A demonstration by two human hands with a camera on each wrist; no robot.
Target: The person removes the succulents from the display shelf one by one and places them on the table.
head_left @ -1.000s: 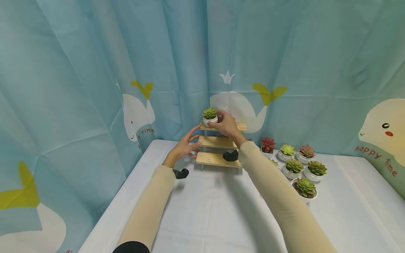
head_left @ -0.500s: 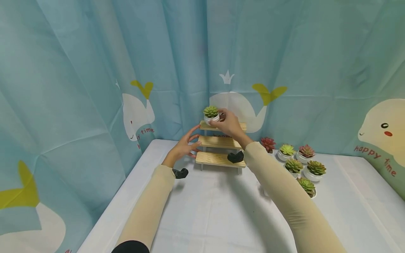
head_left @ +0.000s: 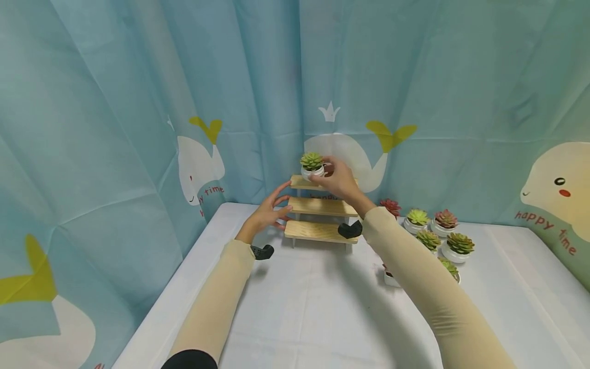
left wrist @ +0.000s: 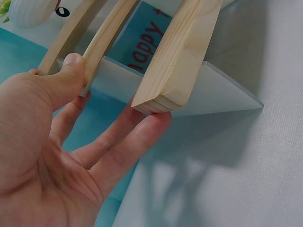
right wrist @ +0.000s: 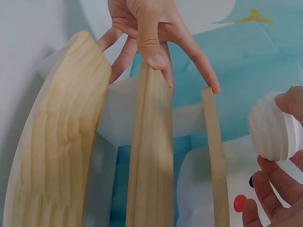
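A green succulent [head_left: 311, 161] in a white ribbed pot [right wrist: 273, 126] is pinched between the thumb and fingers of my right hand [head_left: 340, 179]. It is held close over the left part of the top board [head_left: 299, 182] of a three-step wooden shelf. My left hand [left wrist: 61, 142] is spread along the shelf's left end with long, straight fingers. Its thumb lies against the end of the middle board [left wrist: 110, 40], and other fingertips touch the ends of the top and bottom board [left wrist: 175, 61]. The right wrist view shows the pot a little apart from the top board.
Several potted succulents, green ones [head_left: 460, 243] and red ones [head_left: 445, 219], stand on the white tablecloth [head_left: 299, 302] to the right. My right sleeve [head_left: 419, 277] partly hides some of them. A blue curtain [head_left: 258, 77] with whale prints hangs right behind the shelf.
My right hand has carried the potted succulent slightly up and to the right over the top board. The left hand has stayed at the shelf's end.
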